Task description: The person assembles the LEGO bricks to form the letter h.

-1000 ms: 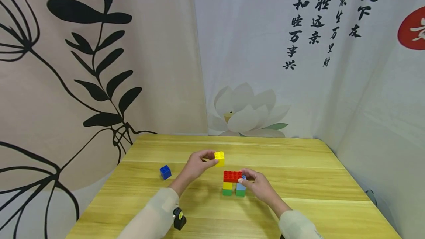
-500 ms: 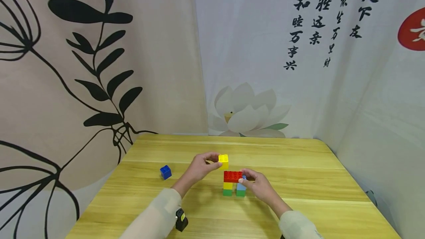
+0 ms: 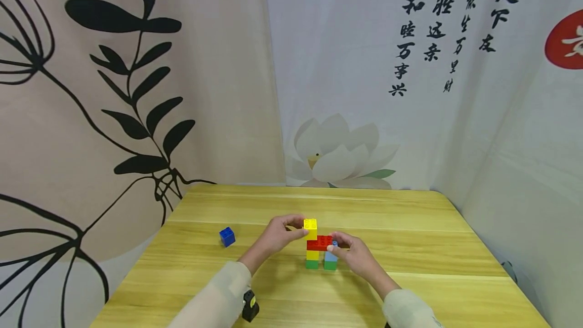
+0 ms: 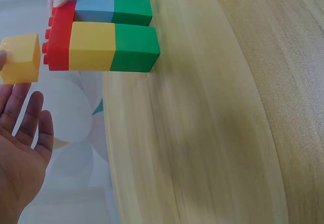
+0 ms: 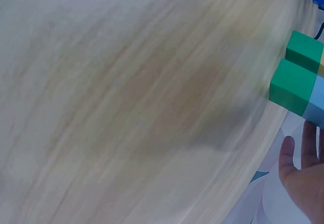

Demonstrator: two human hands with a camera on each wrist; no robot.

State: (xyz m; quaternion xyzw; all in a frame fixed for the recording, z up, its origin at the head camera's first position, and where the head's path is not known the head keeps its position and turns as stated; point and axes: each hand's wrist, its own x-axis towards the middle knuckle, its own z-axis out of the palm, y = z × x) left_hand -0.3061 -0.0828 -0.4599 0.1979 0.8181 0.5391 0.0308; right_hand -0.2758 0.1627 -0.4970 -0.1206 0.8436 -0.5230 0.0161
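Observation:
My left hand point(image 3: 278, 235) pinches a yellow building block point(image 3: 310, 228) over the left end of a red block point(image 3: 324, 242). In the left wrist view a small gap separates that yellow block point(image 4: 23, 59) from the red studs. The red block bridges two short columns. Under its left end is another yellow block point(image 3: 312, 255) on a green block point(image 3: 311, 264); under the right, a light blue block point(image 3: 331, 256) on a second green block point(image 3: 330, 265). My right hand point(image 3: 357, 255) grips the structure's upper right end, its thumb on the red block.
A dark blue block point(image 3: 227, 237) lies apart on the wooden table point(image 3: 410, 232), left of my left forearm. Behind the table hang printed curtains point(image 3: 227, 90). A black device point(image 3: 250, 305) is strapped at my left wrist.
My left hand has carried the yellow block right and downward, from left of the structure to just above the red block's left end. The right hand and the structure have stayed in place.

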